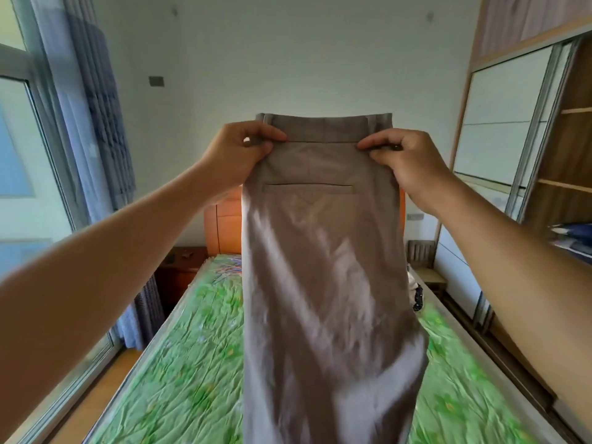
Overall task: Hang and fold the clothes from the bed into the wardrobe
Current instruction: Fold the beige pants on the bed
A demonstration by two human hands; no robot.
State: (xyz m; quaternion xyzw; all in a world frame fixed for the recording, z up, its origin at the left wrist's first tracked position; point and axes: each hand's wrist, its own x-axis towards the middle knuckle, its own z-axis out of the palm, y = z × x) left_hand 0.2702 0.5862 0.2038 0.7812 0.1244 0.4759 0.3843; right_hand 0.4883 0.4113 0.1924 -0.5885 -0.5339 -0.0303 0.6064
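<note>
Grey-brown trousers hang frame centre, over green bed sheet. Left hand and right hand each pinch the waistband, fingers curled.

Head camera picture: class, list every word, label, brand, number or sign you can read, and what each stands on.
None can be read in this view.
The trousers, pinched at the waistband by left hand and right hand: no label showing.
The grey wall plate: too small to tell any marking.
The green bedsheet: printed pattern only, no words.
</note>
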